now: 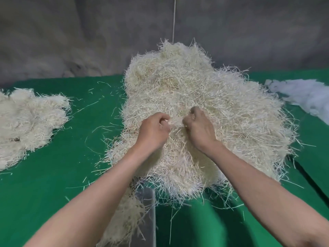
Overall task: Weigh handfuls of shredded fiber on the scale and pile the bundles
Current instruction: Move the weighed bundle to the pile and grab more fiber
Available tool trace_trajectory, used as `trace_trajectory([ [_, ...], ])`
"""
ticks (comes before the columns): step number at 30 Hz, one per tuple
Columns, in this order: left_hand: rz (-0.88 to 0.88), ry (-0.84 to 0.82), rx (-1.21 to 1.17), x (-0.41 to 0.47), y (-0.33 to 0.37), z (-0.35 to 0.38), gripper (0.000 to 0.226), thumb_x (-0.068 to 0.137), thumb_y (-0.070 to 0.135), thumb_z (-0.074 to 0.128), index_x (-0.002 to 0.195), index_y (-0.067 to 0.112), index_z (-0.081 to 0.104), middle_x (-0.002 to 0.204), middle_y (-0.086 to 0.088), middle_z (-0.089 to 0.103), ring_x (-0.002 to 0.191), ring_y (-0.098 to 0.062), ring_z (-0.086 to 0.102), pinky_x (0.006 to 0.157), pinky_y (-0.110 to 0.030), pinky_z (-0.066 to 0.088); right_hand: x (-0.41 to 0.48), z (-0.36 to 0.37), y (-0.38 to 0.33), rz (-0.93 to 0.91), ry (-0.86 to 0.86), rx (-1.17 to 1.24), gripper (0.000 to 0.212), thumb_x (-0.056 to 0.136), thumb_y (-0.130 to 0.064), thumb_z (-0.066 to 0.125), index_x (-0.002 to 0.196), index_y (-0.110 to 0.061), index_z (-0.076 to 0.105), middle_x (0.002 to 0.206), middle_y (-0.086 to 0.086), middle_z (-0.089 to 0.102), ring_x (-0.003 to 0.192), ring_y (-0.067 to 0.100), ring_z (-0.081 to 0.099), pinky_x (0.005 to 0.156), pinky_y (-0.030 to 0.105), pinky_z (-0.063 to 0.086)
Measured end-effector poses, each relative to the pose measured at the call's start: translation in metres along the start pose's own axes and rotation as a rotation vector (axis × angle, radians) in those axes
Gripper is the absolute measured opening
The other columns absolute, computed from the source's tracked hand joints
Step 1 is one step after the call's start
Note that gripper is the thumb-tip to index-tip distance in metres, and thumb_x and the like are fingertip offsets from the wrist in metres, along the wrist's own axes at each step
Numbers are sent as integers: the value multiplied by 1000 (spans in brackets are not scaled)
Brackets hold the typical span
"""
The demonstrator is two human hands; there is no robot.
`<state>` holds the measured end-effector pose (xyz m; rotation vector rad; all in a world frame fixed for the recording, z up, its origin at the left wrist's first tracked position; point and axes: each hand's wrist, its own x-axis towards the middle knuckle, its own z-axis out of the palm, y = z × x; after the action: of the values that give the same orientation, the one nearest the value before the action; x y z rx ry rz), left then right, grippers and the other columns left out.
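A big heap of pale shredded fiber [204, 104] rises in the middle of the green cloth [62, 175]. My left hand [153, 131] and my right hand [199, 127] sit on the heap's near slope, close together, each with curled fingers gripping a tuft of strands stretched between them. A flatter pile of fiber bundles [26, 122] lies at the left edge. Below my left forearm a clear box [147, 211] holds a smaller clump of fiber [124, 220]. No scale display is visible.
White fluffy material [302, 97] lies at the right rear. A dark strap [309, 177] runs along the cloth on the right. Loose strands are scattered over the cloth between the piles. A grey fabric backdrop [71, 32] hangs behind, with a thin cord [174, 18] hanging down.
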<state>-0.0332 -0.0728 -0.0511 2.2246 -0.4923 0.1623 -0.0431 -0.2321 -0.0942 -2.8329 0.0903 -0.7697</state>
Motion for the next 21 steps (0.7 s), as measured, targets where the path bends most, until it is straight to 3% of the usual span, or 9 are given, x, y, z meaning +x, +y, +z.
trace_trajectory([
  [3,-104,33,-179,11,5,8,38,83,4,65,119,14,54,99,11,56,81,4,53,69,-6,46,17,-18,-4,-90,254,182,14,80,-9,59,94,-8,64,93,5,48,68,14,42,47,11,23],
  [5,-191,-17,-350,17,8,11,54,75,8,75,122,16,49,106,8,55,92,-3,57,83,-20,50,30,-29,-2,-23,159,317,15,85,-10,59,97,-9,68,89,5,56,73,16,49,57,23,42],
  [7,-280,-127,-478,25,13,14,70,68,9,80,127,17,44,114,0,56,100,-14,59,91,-32,50,38,-38,-2,123,-1,587,11,90,-11,59,95,-9,69,89,6,68,72,17,58,69,30,49],
  [10,-385,-292,-623,35,23,23,80,68,2,77,136,17,37,108,-9,62,86,-18,65,70,-31,56,48,-50,-5,157,-193,947,18,92,-9,56,78,-20,63,73,-2,64,59,9,57,54,27,49],
  [12,-472,-169,-704,46,25,23,69,75,0,71,135,5,38,97,-11,64,66,-14,64,52,-25,51,54,-57,-4,150,-197,1086,25,91,-9,57,84,-34,57,78,-7,65,62,3,59,55,16,48],
  [13,-532,-98,-781,50,23,19,60,78,0,68,132,-1,41,98,-12,64,67,-15,65,52,-28,53,57,-60,0,198,-107,1136,29,90,-6,56,88,-35,57,86,-5,66,66,3,61,58,16,50],
  [16,-590,-24,-933,63,9,6,25,85,2,59,109,-1,57,119,-16,60,101,-28,61,83,-42,54,66,-64,13,331,176,1148,32,88,8,49,83,-24,55,92,-1,61,76,9,60,64,19,50],
  [19,-567,-11,-965,62,1,-4,28,76,4,60,104,3,59,136,-12,48,124,-28,47,101,-47,41,66,-53,11,228,-27,981,30,83,7,53,87,-23,54,100,-5,58,95,12,58,82,25,52],
  [21,-521,-25,-1054,60,1,-7,44,66,8,63,109,2,56,140,-20,44,130,-34,42,108,-53,33,63,-42,-1,58,-274,911,43,80,-10,65,115,-27,49,126,-9,49,116,5,47,101,27,42],
])
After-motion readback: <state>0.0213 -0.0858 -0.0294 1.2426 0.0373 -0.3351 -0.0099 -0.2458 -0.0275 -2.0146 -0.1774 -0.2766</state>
